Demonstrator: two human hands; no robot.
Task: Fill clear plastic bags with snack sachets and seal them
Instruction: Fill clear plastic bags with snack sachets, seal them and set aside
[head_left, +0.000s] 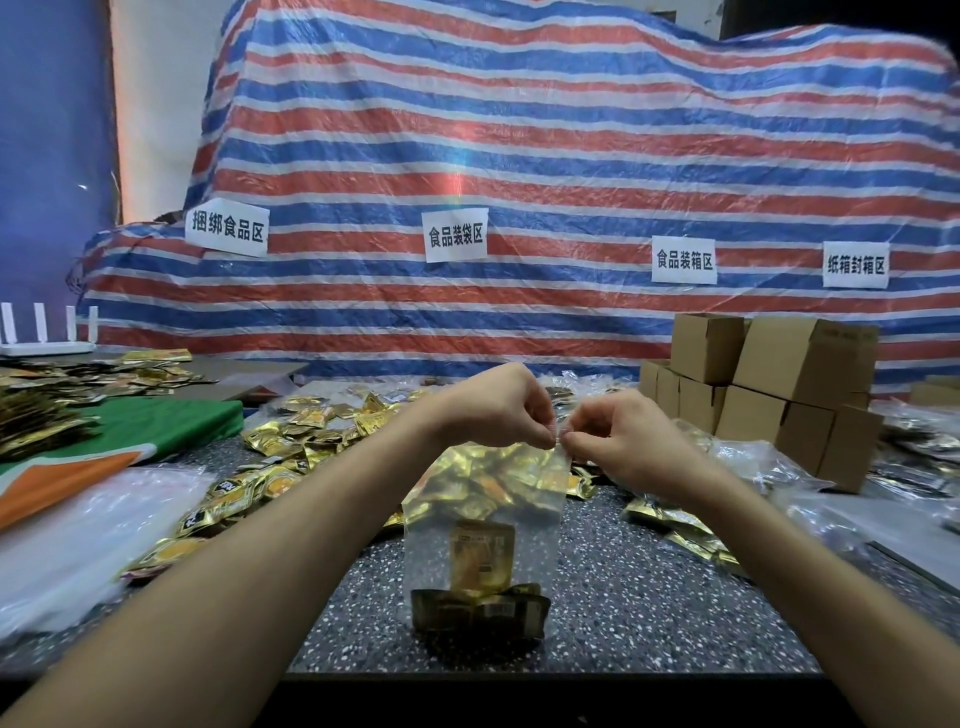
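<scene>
Both hands are up at the mouth of the clear plastic bag (483, 525), and this looks like the sealing moment: the left hand (498, 410) pinches the top edge between thumb and curled fingers, and the right hand (618, 436) pinches it just beside, the fingertips almost meeting at the right end of the strip. The bag hangs below them over the speckled table (649, 597), with a few gold snack sachets (480, 608) slumped at its bottom and one standing upright above them; whether the bottom rests on the table I cannot tell. Behind it lies the loose pile (311, 431) of more sachets, a stack of empty bags (78, 519) sits to the left, and cardboard boxes (779, 384) stand to the right. Now the risks, as I read them: both pinches sit at one end, so the far stretch of the mouth may be unpressed, and a seal run along it unevenly could leave a gap. The film is thin and slippery, so if either pinch loosens, the weight at the bottom could pull the edge free and tip sachets out. That upright sachet could also ride up and catch in the closure
</scene>
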